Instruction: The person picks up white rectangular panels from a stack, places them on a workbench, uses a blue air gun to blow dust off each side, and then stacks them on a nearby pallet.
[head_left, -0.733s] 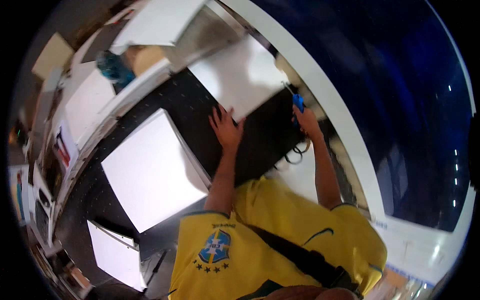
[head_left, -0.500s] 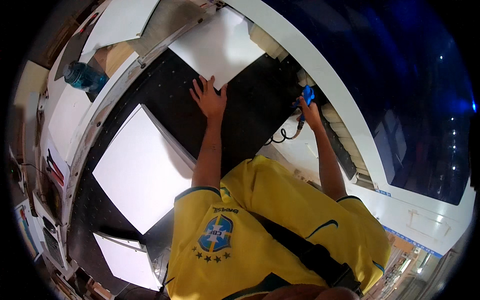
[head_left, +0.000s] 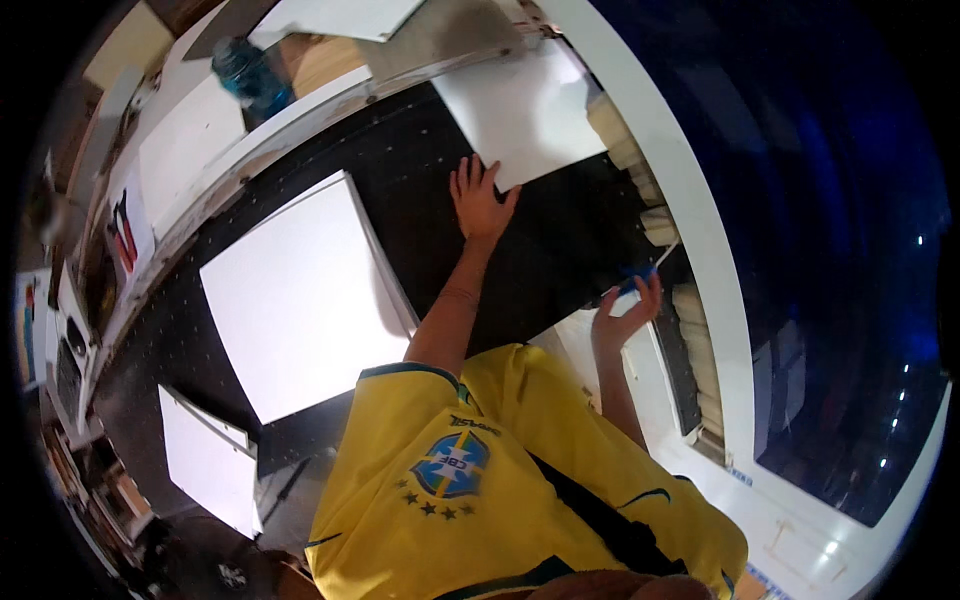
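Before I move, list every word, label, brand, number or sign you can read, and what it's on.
I don't copy out wording, only where it stands.
Yellow shirt: dark lettering above the badge, partly legible.
Badge: pale letters, legible.
White machine frame: small blue lettering, too small to read.
Blue tool in the right hand: too blurred to read any.
White sheet by the left hand: no print visible.

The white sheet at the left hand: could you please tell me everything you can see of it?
The white sheet looks thin, smooth and plain; its exact material is unclear. It lies flat on the black work surface, straight-edged, shaded soft grey across its middle. The open left hand overlaps its near corner and appears to touch it.
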